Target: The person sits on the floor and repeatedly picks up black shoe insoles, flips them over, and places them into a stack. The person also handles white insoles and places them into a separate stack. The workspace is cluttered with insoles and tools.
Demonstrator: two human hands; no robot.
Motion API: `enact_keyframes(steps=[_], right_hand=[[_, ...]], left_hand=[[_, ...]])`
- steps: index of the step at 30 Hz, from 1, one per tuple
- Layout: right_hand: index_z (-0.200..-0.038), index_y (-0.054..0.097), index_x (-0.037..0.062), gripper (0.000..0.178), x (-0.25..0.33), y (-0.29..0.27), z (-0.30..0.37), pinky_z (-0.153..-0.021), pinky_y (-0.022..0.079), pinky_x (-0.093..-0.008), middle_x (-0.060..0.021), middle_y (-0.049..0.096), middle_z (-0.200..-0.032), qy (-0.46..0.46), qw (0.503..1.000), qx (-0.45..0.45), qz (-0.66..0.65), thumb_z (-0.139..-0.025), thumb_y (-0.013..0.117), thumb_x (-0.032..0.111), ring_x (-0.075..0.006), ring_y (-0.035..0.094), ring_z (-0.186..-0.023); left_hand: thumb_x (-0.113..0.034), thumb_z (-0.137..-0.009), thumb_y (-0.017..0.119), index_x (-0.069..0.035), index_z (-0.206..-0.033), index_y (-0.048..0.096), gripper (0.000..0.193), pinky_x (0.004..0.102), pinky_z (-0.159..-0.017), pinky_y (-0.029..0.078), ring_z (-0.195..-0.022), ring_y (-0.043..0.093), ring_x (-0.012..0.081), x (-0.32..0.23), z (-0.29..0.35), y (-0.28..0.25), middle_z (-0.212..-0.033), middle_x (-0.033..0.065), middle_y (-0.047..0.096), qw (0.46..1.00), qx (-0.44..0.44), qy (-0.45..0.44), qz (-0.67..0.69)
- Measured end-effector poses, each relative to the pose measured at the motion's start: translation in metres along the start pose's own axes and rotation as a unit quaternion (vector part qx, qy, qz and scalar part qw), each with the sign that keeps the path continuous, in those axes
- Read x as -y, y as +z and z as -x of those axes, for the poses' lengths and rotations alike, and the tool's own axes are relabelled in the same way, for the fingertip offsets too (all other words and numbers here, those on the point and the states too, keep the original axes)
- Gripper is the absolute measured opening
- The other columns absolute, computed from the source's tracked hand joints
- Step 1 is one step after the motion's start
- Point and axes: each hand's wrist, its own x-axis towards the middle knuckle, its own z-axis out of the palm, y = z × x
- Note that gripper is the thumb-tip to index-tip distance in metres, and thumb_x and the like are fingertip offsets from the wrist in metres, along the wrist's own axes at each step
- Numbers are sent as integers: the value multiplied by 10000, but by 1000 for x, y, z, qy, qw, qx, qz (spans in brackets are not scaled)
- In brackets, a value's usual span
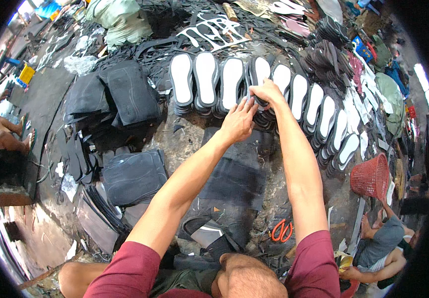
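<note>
A curved row of stacked black shoe soles with white tops runs across the middle. My right hand (269, 93) is closed around the near end of one white-topped shoe sole (261, 68) in the row. My left hand (238, 120) lies just to its left, fingers stretched out, their tips at the near edge of the same stack. To the left of it stands another stack of soles (232, 79). How far the right thumb and fingers reach under the sole is partly hidden.
Black sheet stacks (131, 92) lie left, with another sheet pile (134, 176) nearer me. Orange-handled scissors (282, 230) rest by my right arm. A red basket (369, 176) stands right. Black scraps (165, 48) cover the far ground. Other people sit at both sides.
</note>
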Motion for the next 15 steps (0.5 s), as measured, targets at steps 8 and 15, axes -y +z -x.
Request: enact_keyframes(steps=[8, 15], right_hand=[[-937, 663, 155, 335, -7, -62, -4, -522, 455, -325, -9, 604, -818, 49, 968, 1, -246, -745, 656, 430, -120, 585, -625], [-1484, 434, -4, 830, 11, -20, 42, -814, 566, -373, -218, 705, -1127, -242, 943, -141, -180, -798, 737, 352, -261, 709, -966]], left_hand=[[-366, -934, 641, -80, -1241, 672, 420, 511, -1149, 370, -1378, 471, 379, -10, -33, 28, -1372, 137, 589, 998, 54, -42, -5], [-343, -991, 619, -54, -1278, 647, 409, 408, -852, 533, -976, 674, 199, -22, -57, -19, -1163, 76, 697, 660, -248, -341, 622]])
